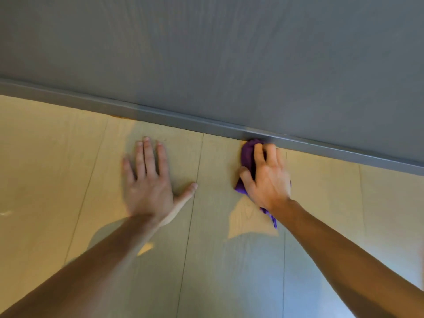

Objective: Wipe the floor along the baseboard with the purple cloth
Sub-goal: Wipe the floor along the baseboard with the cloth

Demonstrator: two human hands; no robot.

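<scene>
Right hand: the right hand (267, 177) presses down on the purple cloth (249, 157), fingers curled over it and gripping.
Cloth: bunched on the wood-plank floor (57, 168), its far edge touching the grey baseboard (160, 115), at about 1 o'clock from the view's centre.
Left hand: the left hand (149, 177) lies flat on the floor at about 10 o'clock, fingers spread, grasping nothing.
Risk: the bunched cloth may ride over the corner seam and miss dust there; the bracing palm could slip on a damp plank.

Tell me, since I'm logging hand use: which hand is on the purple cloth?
The right hand, pressing the purple cloth against the baseboard. The left hand lies flat and bare on the floor.
</scene>
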